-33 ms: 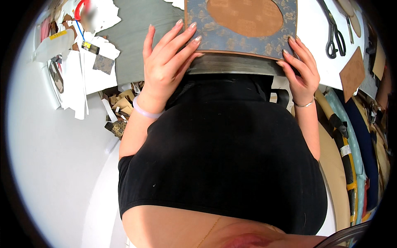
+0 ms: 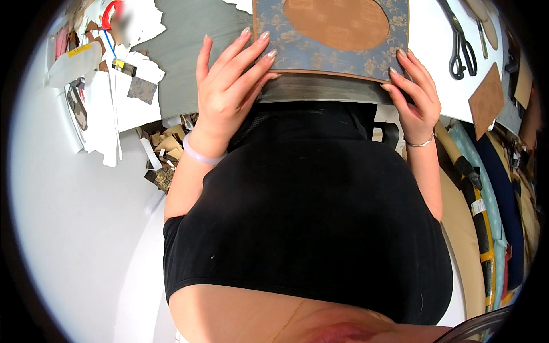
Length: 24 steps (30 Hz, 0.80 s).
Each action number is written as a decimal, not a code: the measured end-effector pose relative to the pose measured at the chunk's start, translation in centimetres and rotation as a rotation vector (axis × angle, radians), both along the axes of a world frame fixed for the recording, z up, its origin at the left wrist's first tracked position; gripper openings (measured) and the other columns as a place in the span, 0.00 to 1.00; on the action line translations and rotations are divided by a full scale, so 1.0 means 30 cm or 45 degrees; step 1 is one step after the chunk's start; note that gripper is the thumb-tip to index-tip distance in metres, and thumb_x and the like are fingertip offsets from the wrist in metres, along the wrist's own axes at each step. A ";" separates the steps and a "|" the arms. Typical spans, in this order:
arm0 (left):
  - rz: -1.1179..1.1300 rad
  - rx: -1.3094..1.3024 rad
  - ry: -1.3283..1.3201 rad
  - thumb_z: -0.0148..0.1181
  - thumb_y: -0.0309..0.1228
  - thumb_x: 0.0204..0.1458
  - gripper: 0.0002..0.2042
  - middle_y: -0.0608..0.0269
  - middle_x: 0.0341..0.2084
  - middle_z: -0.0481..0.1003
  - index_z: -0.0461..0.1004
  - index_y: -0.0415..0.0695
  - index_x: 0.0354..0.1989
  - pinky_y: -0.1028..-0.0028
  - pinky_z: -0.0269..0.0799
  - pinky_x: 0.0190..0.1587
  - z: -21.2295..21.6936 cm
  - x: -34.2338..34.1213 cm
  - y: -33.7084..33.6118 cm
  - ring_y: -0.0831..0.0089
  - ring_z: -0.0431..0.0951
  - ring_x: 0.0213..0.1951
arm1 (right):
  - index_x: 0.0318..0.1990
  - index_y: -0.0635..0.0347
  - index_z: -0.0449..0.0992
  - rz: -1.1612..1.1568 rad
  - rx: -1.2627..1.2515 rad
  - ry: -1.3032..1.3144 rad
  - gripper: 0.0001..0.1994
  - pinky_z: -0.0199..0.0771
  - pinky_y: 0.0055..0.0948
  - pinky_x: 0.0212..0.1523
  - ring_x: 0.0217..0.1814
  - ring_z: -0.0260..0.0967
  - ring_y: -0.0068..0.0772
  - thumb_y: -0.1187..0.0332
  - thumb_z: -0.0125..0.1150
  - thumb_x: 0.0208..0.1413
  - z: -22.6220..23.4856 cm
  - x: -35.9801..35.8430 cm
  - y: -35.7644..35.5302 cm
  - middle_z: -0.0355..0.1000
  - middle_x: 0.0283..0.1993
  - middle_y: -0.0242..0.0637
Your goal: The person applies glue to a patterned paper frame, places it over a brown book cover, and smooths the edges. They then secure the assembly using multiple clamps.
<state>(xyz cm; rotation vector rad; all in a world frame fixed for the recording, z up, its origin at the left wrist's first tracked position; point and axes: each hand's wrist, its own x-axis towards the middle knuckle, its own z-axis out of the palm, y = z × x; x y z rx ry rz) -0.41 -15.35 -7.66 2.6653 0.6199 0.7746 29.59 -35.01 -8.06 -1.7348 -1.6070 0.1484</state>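
A flat rectangular board [image 2: 343,62], covered in blue-grey floral material, lies at the front edge of the grey work surface. Its large oval area [image 2: 337,23] is brown, and a thin brown rim runs along the near edge. The top of the board goes out of the picture. My left hand [image 2: 229,83] has its fingers spread, with the index and middle fingertips on the board's left edge and the thumb at the near left corner. At the near right corner my right hand [image 2: 417,94] has its fingers bent against the side and its thumb at the front edge.
Black-handled scissors [image 2: 460,54] and a brown diamond-shaped piece [image 2: 486,100] lie to the right. On the left are torn white paper [image 2: 146,108], a small floral swatch [image 2: 142,90] and a yellow-and-black tool [image 2: 123,67]. Scraps [image 2: 167,146] fill the space below; rolls [image 2: 466,154] stand right.
The board and both hands appear shifted very slightly left and up in the picture, along with the surroundings. The hold on the board is the same.
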 end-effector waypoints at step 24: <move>-0.176 0.024 0.157 0.66 0.23 0.53 0.15 0.62 0.52 0.83 0.84 0.46 0.50 0.58 0.61 0.66 0.041 0.023 0.001 0.61 0.80 0.60 | 0.44 0.58 0.86 0.009 0.023 0.029 0.18 0.78 0.44 0.61 0.64 0.76 0.52 0.70 0.81 0.42 -0.002 0.013 0.002 0.81 0.57 0.46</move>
